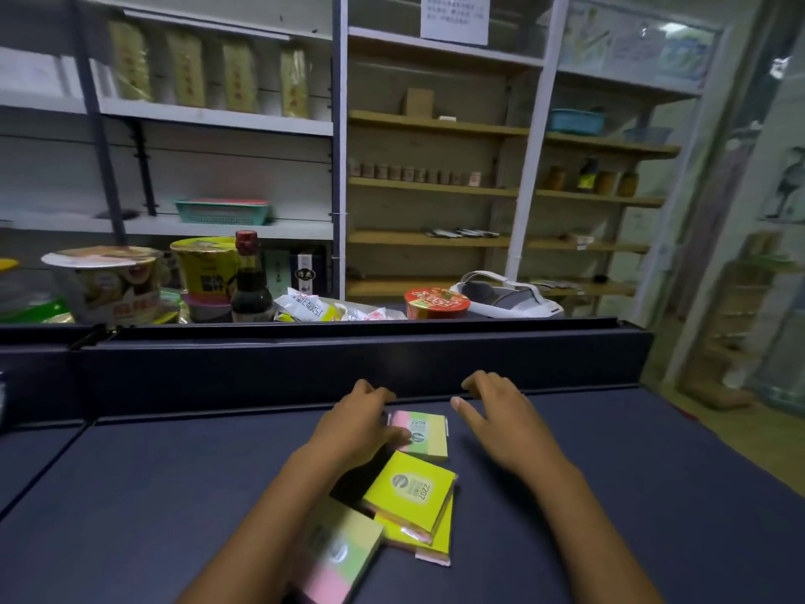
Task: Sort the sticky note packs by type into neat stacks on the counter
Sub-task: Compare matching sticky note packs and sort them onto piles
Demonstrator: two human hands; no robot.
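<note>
A striped pink, green and yellow sticky note pack marked 2209 lies on the dark counter. My left hand rests against its left edge, fingers curled over the side. My right hand hovers just right of it, fingers spread, holding nothing. Nearer to me, a yellow pack marked 2207 lies tilted on top of another yellow pack. A second striped pack lies at the bottom, partly under my left forearm.
A raised dark ledge runs along the counter's back. Behind it stand instant noodle bowls, a soy sauce bottle, snack bags and a white bag. Shelves fill the background.
</note>
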